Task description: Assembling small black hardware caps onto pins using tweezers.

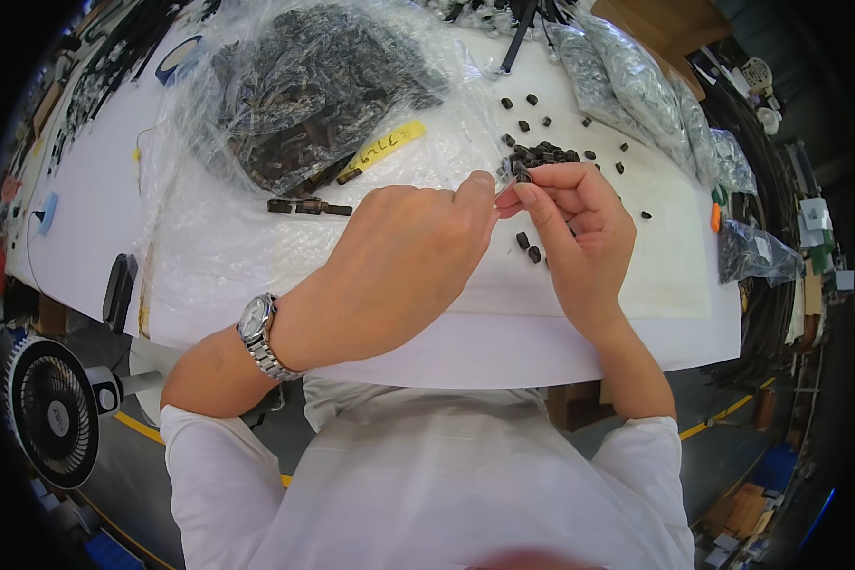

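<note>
My two hands meet over the white table, fingertips close together. Between the thumb and fingers of my right hand (584, 228) sits a small black part (522, 176). My left hand (413, 247), back upward and with a watch on its wrist, is closed at the fingertips right beside that part; whatever it pinches is too small and hidden to name. Just beyond my right hand lies a pile of small black parts (546, 152), with several loose ones scattered around it. Left of my left hand, a dark rod-shaped fitting (309, 207) rests on clear plastic sheeting.
A big clear plastic bag (304, 95) of dark parts, with a yellow label (389, 142), covers the back left. Filled plastic bags (627, 76) line the back right. A roll of tape (178, 60) lies far left. A fan (55, 413) stands beside the table's left side.
</note>
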Motion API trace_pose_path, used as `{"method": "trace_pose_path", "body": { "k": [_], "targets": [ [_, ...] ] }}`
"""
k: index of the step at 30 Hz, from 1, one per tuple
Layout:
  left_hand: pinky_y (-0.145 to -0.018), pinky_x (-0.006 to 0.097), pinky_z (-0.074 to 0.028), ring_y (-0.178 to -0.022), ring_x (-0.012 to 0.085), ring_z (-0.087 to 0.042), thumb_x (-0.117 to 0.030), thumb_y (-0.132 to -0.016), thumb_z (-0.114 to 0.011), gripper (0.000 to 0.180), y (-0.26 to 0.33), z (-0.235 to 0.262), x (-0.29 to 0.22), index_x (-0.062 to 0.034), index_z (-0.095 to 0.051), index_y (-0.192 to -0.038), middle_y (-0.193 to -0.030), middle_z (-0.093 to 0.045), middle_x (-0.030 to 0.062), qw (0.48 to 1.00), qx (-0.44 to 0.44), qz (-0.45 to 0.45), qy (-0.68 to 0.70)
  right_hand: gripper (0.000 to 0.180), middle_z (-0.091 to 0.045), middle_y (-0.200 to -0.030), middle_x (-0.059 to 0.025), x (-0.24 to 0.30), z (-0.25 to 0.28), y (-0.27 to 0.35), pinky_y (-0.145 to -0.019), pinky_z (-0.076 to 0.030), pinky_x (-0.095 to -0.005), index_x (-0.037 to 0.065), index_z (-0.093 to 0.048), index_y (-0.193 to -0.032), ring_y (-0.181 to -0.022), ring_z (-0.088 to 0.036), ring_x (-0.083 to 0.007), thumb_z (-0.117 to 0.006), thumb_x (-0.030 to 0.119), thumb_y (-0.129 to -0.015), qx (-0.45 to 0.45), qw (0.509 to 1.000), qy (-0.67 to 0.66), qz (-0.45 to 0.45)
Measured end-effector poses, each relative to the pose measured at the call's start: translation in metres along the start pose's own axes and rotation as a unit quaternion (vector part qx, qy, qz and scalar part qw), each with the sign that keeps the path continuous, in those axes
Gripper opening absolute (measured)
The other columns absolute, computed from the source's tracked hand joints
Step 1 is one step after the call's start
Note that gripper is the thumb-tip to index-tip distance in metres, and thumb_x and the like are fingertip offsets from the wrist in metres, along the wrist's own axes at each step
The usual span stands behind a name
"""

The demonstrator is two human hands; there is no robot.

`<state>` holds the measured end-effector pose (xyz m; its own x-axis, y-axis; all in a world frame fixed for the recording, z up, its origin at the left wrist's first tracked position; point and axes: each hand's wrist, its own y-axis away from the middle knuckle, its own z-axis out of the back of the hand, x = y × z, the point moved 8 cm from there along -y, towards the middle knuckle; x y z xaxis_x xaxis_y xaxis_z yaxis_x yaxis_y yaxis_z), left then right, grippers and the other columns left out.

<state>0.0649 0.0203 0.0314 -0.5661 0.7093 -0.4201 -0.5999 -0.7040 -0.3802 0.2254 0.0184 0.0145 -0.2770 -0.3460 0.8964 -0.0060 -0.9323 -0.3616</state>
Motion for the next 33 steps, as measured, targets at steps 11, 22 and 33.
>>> {"method": "trace_pose_path", "body": {
  "k": [11,22,33],
  "targets": [
    [-0.053,0.041,-0.05,-0.06,0.031,-0.067,-0.014,-0.103,-0.067,0.019,0.003,-0.001,0.0,-0.0002,-0.062,-0.114,-0.068,-0.067,0.0118,0.999,-0.003,-0.014,-0.03,0.01,-0.08,-0.093,-0.0102,0.006,-0.005,0.002,-0.076,-0.059,-0.0245,-0.003,-0.066,-0.108,-0.088,-0.08,-0.0152,-0.072,0.001,-0.102,-0.001,0.996,0.064,0.063],
    [-0.053,0.039,-0.049,-0.06,0.0278,-0.066,-0.008,-0.098,-0.069,0.023,0.003,0.006,-0.005,0.0015,-0.064,-0.119,-0.071,-0.066,0.0104,0.997,-0.034,-0.049,-0.041,0.021,-0.076,-0.098,-0.0109,0.013,-0.01,0.004,-0.081,-0.061,-0.0269,-0.002,-0.065,-0.113,-0.092,-0.08,-0.0169,-0.078,0.0,-0.096,0.018,0.991,0.082,0.106],
    [-0.053,0.038,-0.046,-0.057,0.0253,-0.063,-0.006,-0.096,-0.071,0.022,0.002,0.012,-0.008,0.0008,-0.067,-0.117,-0.068,-0.062,0.0076,0.996,-0.048,-0.053,-0.058,0.029,-0.08,-0.099,-0.0092,0.013,-0.007,0.002,-0.084,-0.06,-0.0271,0.001,-0.067,-0.116,-0.093,-0.079,-0.0139,-0.083,0.003,-0.092,-0.014,0.993,0.069,0.09]
  ]
}}
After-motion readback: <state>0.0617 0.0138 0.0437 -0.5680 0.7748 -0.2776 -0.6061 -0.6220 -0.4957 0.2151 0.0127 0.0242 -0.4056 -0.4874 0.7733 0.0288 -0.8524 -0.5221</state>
